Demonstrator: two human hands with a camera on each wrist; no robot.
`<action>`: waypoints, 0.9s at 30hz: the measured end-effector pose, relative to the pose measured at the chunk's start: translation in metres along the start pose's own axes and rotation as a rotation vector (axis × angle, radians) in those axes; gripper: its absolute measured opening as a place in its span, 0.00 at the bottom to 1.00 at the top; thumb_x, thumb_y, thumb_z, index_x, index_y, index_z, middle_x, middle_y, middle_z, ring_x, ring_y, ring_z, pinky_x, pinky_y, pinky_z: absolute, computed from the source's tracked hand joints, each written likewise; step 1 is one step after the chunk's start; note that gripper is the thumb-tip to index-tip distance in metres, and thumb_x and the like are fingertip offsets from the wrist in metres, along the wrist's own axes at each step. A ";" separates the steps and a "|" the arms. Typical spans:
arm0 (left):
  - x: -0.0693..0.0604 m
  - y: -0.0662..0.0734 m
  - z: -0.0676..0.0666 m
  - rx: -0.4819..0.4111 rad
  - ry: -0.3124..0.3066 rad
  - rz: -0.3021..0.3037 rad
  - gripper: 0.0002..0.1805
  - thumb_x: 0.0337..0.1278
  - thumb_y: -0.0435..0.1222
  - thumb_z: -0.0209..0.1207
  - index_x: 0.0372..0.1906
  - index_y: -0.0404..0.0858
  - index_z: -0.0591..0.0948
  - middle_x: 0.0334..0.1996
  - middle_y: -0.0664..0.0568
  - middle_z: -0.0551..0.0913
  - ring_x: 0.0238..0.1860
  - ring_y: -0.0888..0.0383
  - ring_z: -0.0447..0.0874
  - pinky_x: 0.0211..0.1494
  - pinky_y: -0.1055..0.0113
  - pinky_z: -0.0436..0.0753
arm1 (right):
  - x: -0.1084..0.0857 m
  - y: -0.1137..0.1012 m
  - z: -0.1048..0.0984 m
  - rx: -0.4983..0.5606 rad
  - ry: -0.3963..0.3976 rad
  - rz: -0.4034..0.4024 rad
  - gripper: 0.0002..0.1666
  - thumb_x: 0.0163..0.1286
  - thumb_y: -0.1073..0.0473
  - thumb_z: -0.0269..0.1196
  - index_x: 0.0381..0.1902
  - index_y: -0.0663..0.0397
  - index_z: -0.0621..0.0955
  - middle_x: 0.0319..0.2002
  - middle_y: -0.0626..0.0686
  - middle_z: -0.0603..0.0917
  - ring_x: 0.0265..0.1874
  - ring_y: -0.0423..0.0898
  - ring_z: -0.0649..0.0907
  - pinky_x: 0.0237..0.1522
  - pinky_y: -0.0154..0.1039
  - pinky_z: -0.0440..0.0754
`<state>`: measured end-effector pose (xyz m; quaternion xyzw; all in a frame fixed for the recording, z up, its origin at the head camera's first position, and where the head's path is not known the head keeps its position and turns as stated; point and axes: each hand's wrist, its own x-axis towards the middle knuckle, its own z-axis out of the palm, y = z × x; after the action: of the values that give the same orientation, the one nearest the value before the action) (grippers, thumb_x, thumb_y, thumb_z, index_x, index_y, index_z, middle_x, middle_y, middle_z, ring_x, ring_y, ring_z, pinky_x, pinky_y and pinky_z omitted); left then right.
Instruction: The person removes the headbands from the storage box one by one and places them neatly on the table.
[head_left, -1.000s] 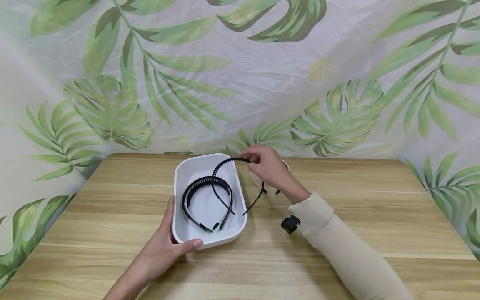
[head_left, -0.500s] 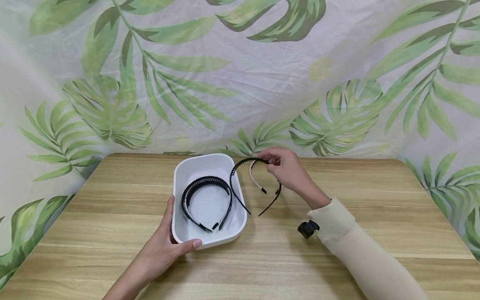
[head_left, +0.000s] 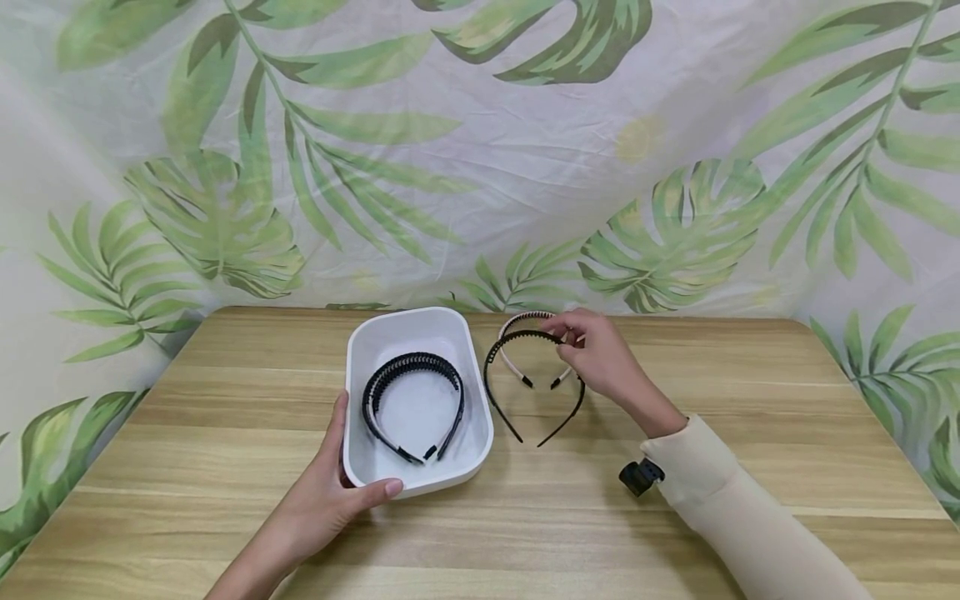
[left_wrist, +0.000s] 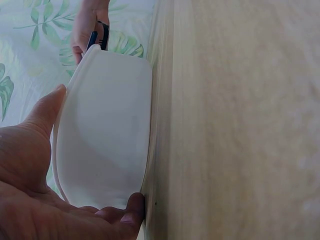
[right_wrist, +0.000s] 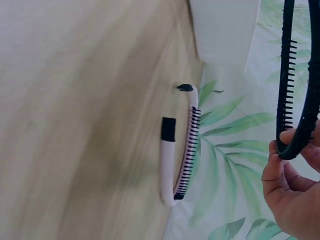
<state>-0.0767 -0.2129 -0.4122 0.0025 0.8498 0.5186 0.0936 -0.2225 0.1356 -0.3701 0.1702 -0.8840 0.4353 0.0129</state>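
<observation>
My left hand (head_left: 322, 508) grips the near left corner of a white bin (head_left: 480, 467), thumb on its rim; in the left wrist view the fingers lie against the bin's (left_wrist: 105, 125) side. Several dark toothed headbands (head_left: 416, 361) lie together inside the bin. To the right of it, my right hand (head_left: 603, 358) pinches a black headband (head_left: 489, 392) by its curved top, its two ends pointing toward me. A pale pink headband (right_wrist: 168, 170) with black tips and teeth rests on the table beyond the black one, apart from my right hand (right_wrist: 295, 190) in the right wrist view.
The wooden table (head_left: 225, 400) extends to both sides of the bin. Behind its back edge hangs a cloth (head_left: 525, 167) printed with green leaves. A small black device (head_left: 641, 477) is at my right sleeve (head_left: 720, 475).
My right hand has moved right and slightly toward me, carrying the black headband from over the bin to beside it. The pink headband is more exposed. My left hand has stayed still.
</observation>
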 end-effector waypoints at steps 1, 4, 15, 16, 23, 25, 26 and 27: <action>0.000 0.000 0.000 0.003 0.001 0.000 0.76 0.54 0.43 0.78 0.84 0.51 0.25 0.86 0.36 0.40 0.79 0.41 0.60 0.60 0.92 0.58 | -0.001 0.002 0.000 -0.001 -0.001 0.002 0.22 0.67 0.77 0.58 0.55 0.60 0.87 0.46 0.61 0.85 0.41 0.53 0.82 0.41 0.41 0.79; 0.000 0.000 0.000 0.008 0.002 0.000 0.76 0.54 0.43 0.78 0.84 0.51 0.25 0.86 0.36 0.39 0.79 0.41 0.60 0.60 0.92 0.58 | -0.004 0.005 -0.001 -0.001 -0.003 0.005 0.22 0.67 0.77 0.59 0.55 0.61 0.87 0.46 0.61 0.85 0.42 0.53 0.83 0.43 0.43 0.80; 0.001 -0.001 0.000 -0.023 0.003 0.026 0.75 0.54 0.42 0.78 0.84 0.50 0.26 0.86 0.39 0.37 0.80 0.41 0.57 0.59 0.93 0.58 | -0.017 0.020 0.003 -0.031 -0.033 0.022 0.23 0.64 0.80 0.60 0.54 0.63 0.87 0.46 0.65 0.87 0.39 0.52 0.83 0.34 0.34 0.78; 0.001 -0.002 0.000 -0.024 0.003 0.025 0.75 0.54 0.42 0.78 0.84 0.50 0.26 0.86 0.38 0.37 0.79 0.41 0.57 0.59 0.93 0.59 | -0.018 0.021 0.004 -0.032 -0.037 0.024 0.22 0.64 0.80 0.60 0.54 0.63 0.87 0.46 0.64 0.87 0.40 0.52 0.83 0.34 0.34 0.78; 0.001 -0.002 0.000 -0.012 0.004 0.021 0.76 0.54 0.42 0.78 0.84 0.51 0.26 0.86 0.38 0.39 0.80 0.41 0.56 0.59 0.93 0.58 | -0.025 0.025 0.009 -0.053 -0.066 0.054 0.22 0.65 0.78 0.61 0.54 0.60 0.87 0.46 0.59 0.85 0.42 0.51 0.82 0.38 0.36 0.79; 0.001 -0.002 0.000 -0.008 0.003 0.020 0.76 0.54 0.42 0.78 0.84 0.51 0.26 0.86 0.38 0.39 0.80 0.41 0.56 0.60 0.93 0.57 | -0.026 0.026 0.010 -0.049 -0.070 0.057 0.22 0.65 0.78 0.61 0.55 0.60 0.87 0.45 0.59 0.85 0.42 0.51 0.82 0.38 0.36 0.79; 0.001 -0.002 0.000 -0.008 0.003 0.020 0.76 0.54 0.42 0.78 0.84 0.51 0.26 0.86 0.38 0.39 0.80 0.41 0.56 0.60 0.93 0.57 | -0.027 0.026 0.010 -0.048 -0.074 0.052 0.22 0.65 0.78 0.61 0.55 0.61 0.87 0.45 0.59 0.85 0.42 0.51 0.82 0.38 0.36 0.79; 0.001 -0.001 -0.001 -0.006 0.003 0.019 0.76 0.54 0.43 0.78 0.84 0.51 0.26 0.86 0.38 0.39 0.80 0.41 0.56 0.59 0.93 0.57 | -0.027 0.026 0.010 -0.047 -0.075 0.050 0.22 0.65 0.78 0.61 0.54 0.61 0.87 0.45 0.59 0.85 0.42 0.51 0.82 0.38 0.36 0.79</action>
<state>-0.0773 -0.2140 -0.4133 0.0097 0.8484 0.5221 0.0874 -0.2038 0.1508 -0.4010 0.1639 -0.8977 0.4081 -0.0273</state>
